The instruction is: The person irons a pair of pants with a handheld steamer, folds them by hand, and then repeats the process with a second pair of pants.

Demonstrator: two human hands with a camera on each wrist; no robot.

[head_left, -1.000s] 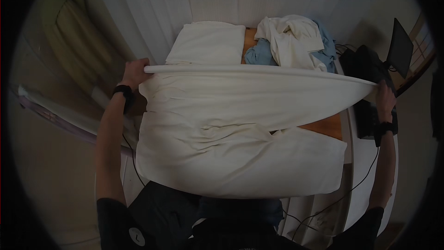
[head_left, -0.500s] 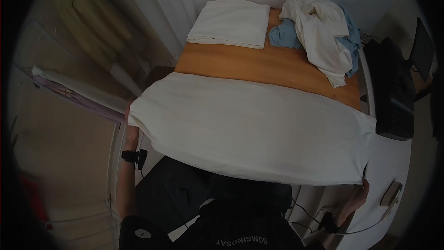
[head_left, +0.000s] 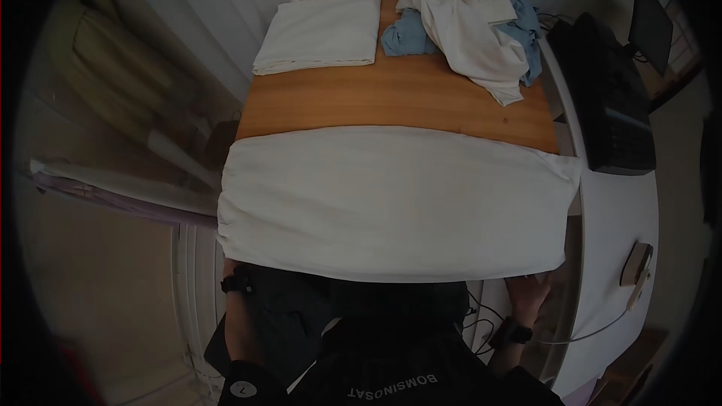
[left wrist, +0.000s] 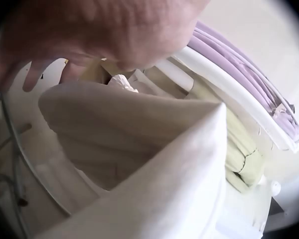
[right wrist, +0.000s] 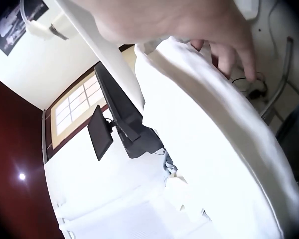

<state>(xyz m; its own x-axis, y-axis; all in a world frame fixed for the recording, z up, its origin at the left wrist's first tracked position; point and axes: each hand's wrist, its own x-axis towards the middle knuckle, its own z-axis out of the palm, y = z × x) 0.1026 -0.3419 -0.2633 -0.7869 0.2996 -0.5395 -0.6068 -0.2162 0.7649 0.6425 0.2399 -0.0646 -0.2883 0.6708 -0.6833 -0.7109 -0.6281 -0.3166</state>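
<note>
A white cloth (head_left: pixel 398 203) lies spread across the near part of the wooden tabletop (head_left: pixel 323 98), its near edge hanging over the front. At the front left corner my left hand (left wrist: pixel 104 35) is mostly hidden under the cloth in the head view. The left wrist view shows its fingers (left wrist: pixel 35 77) extended and spread beside the cloth's open end, which gapes like a sleeve. My right hand (head_left: pixel 530 292) is under the front right edge, partly covered. In the right wrist view its fingers hang relaxed behind the cloth's edge, without a visible pinch.
A folded white cloth (head_left: pixel 320 30) lies at the back left of the table. Crumpled white cloth (head_left: pixel 466 26) and blue cloth (head_left: pixel 410 34) sit at the back right. A black machine (head_left: pixel 602 98) and a monitor (head_left: pixel 650 26) stand on the right. A purple-edged board (head_left: pixel 120 195) is left.
The cloth, earlier stretched up between both hands, now lies flat, exposing the wood behind it. Both hands have come down and toward the body, to the cloth's front edge.
</note>
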